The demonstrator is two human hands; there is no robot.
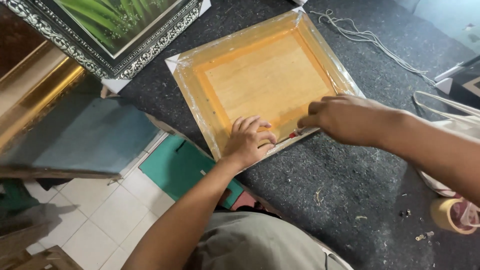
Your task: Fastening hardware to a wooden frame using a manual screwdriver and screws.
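at the far left a gold-toned frame moulding (35, 95) leans beside a blue-grey panel (95, 135), both off the worktable and above a white tiled floor (105, 215). a green flat board (180, 167) lies tucked under the table's left edge. at the back left corner of the dark felt-covered worktable (350, 200) sits an ornate silver picture frame (125, 60) holding a green leaf picture, with a white cardboard protector on its near corner.

in the middle of the worktable lies a wooden picture frame (265, 80), back side up, wrapped in clear plastic film, with white corner protectors at its left and far corners. it sits turned at an angle, one corner pointing toward the table's back edge and its long axis running from near left toward far right. no label shows on its wrapping.

the left hand (248, 141) rests on the frame's near edge, fingers spread flat and pressing the film down, gripping nothing. just beside it, the right hand (345, 119) comes in from the right, fingers curled and pinching a small red-tipped tool (296, 133) against the same near edge; what kind of tool it is cannot be told.

at the back, a bundle of white cord (370, 37) trails toward the right edge. near the right edge lies a white bag (450, 107), and at the near right corner a roll of tan tape (452, 215), partly covered by crumpled plastic.
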